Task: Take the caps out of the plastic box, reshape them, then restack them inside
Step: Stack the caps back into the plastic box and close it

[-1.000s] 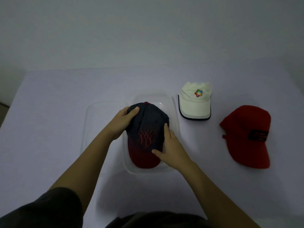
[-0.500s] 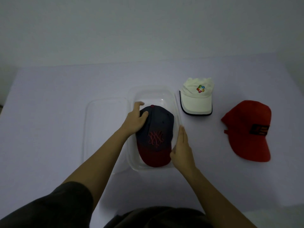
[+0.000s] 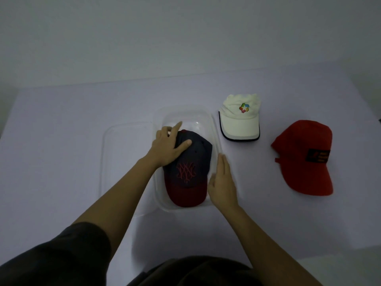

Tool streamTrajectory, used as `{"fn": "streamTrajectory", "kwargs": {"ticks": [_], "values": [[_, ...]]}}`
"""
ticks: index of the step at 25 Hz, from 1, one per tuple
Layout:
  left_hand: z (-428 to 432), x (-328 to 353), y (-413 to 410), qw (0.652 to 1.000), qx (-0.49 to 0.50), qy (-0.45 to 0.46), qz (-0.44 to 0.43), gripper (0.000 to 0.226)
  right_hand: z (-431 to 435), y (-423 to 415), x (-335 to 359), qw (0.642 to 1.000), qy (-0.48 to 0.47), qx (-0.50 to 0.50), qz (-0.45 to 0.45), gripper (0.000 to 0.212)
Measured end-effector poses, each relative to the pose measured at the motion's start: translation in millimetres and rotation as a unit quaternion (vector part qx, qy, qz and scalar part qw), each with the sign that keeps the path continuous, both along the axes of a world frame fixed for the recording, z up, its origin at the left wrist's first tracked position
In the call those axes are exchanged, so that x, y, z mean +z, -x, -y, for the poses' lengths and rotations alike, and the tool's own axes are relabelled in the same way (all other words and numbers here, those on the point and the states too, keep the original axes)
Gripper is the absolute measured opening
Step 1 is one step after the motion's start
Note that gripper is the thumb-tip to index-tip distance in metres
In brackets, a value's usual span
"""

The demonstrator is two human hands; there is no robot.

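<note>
A dark sleeve (image 3: 61,254) covers the left upper arm at the near edge, and both bare forearms reach away over the pale table (image 3: 51,162).

The right hand (image 3: 222,182) is nearer. It stands on edge, fingers straight and together, thumb toward the left. It is released and holds nothing, set against the right wall of the clear plastic box (image 3: 215,131) near its near-right corner.

The navy cap (image 3: 189,168) lies inside the box, crown up. Its dark red brim points toward the person and reaches the box's near wall. Its long axis runs near to far, in line with the box's own long side. A red stitched emblem faces up on the front panel.

The left hand (image 3: 168,147) rests on the far-left part of that cap's crown. The palm is down, the thumb lies flat across the top and the forefinger is stretched out toward the far side. The other fingers bend over the crown's edge, partly hidden. The hand presses rather than clenches.

A clear lid (image 3: 123,151) lies flat just left of the box, touching it.

Well to the right lies the red cap (image 3: 303,157), brim pointing near and slightly right, with a dark patch on its front.

Farther off, just right of the box's far end, sits the white cap (image 3: 240,120). Its dark-edged brim points near, and a coloured emblem shows on its front.
</note>
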State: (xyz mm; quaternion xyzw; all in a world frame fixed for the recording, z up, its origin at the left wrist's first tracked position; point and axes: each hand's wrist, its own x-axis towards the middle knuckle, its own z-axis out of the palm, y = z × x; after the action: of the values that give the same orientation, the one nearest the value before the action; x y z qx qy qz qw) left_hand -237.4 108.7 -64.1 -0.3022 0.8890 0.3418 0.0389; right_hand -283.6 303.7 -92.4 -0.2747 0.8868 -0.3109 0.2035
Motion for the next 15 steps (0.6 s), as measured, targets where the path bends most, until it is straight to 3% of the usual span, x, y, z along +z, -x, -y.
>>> {"fn": "streamTrajectory", "kwargs": {"ticks": [3,5,11,15], "values": [[-12,18,11,0.988,0.069,0.027,-0.139,0.065,-7,11,4,0.998,0.043,-0.037,-0.006,0.06],[-26,28,29,0.979,0.066,0.035,-0.192,0.06,-18,29,8,0.996,0.061,-0.064,-0.013,0.059],[-99,38,110,0.967,-0.01,0.004,-0.256,0.054,-81,103,11,0.986,0.06,-0.151,-0.045,0.059],[-160,29,168,0.971,-0.033,-0.061,-0.228,0.056,-139,157,11,0.974,0.037,-0.216,-0.059,0.061]]}}
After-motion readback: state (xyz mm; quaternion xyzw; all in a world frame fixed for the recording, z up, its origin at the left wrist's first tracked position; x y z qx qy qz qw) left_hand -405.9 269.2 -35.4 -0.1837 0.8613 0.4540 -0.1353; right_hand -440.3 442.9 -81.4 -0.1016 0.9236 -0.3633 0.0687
